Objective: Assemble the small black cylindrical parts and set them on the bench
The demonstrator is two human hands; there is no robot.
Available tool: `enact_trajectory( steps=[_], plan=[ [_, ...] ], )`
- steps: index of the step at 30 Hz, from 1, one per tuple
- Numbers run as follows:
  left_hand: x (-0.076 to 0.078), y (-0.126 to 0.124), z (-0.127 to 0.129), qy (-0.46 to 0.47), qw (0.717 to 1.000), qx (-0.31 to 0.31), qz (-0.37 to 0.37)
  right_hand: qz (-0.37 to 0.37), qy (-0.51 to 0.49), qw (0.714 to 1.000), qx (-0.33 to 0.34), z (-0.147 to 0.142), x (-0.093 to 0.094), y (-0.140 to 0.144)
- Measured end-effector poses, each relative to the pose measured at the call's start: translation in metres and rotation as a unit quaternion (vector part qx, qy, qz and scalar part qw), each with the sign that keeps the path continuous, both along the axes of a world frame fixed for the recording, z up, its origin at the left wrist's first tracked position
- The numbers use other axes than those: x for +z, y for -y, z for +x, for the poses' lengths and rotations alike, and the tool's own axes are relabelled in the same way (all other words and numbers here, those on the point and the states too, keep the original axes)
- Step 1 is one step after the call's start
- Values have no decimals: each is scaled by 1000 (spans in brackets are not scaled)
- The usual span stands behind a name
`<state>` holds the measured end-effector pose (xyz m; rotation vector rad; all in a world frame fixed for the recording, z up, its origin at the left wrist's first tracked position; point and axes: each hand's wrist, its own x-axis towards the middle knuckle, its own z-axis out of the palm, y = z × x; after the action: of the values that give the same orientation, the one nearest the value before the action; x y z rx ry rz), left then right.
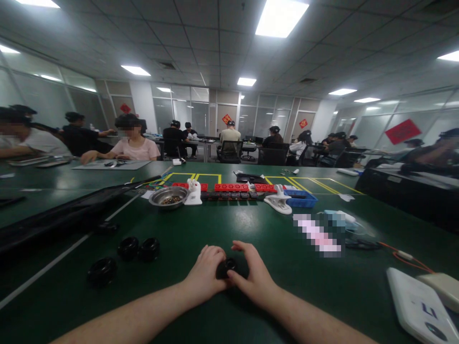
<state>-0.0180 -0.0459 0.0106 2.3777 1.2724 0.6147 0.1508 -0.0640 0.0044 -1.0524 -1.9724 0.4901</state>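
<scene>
Both hands meet near the near edge of the dark green worktop [201, 224]. Our left hand [206, 273] and our right hand [251, 274] curl their fingers around a small round black plastic part [225, 267], which we hold between them, pressed from both sides; only its top shows between the thumbs. Neither hand is spread: the fingers are bent close about the part.

To our left lie three more black ring-shaped parts [128, 248], two touching each other and one nearer the near edge, all well apart from the hands. Toward the far edge stand a shallow metal bowl [168, 197], a row of red blocks [233, 187], a white clamp [278, 200] and a blue plastic tray [301, 198]. At the near right corner lies a flat white device [418, 306]. Between the hands and the far row the green surface is bare, leaving us open room ahead; to the right, cables [405, 255] lie near.
</scene>
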Motion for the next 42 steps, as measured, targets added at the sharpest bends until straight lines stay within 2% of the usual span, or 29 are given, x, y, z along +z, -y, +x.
enact_trajectory(
  steps=[5, 11, 20, 23, 28, 35, 42],
  plan=[
    [2, 1, 1, 5, 1000, -2, -15, -13, 22, 1000, -5, -2, 2, -1],
    [1, 1, 1, 2, 1000, 6, -2, 13, 8, 998, 58, 2, 5, 2],
    [1, 0, 1, 6, 1000, 0, -6, 0, 8, 1000, -6, -1, -2, -1],
    [0, 0, 1, 10, 1000, -1, -5, -7, 9, 1000, -2, -2, -1, 0],
    [2, 1, 1, 9, 1000, 0, -2, 4, 3, 999, 54, 1, 5, 4],
    [1, 1, 1, 9, 1000, -2, -4, -5, -4, 1000, 0, 0, 3, 2],
    [2, 1, 1, 6, 1000, 0, -7, -16, 5, 1000, -6, -3, -1, 1]
  ],
)
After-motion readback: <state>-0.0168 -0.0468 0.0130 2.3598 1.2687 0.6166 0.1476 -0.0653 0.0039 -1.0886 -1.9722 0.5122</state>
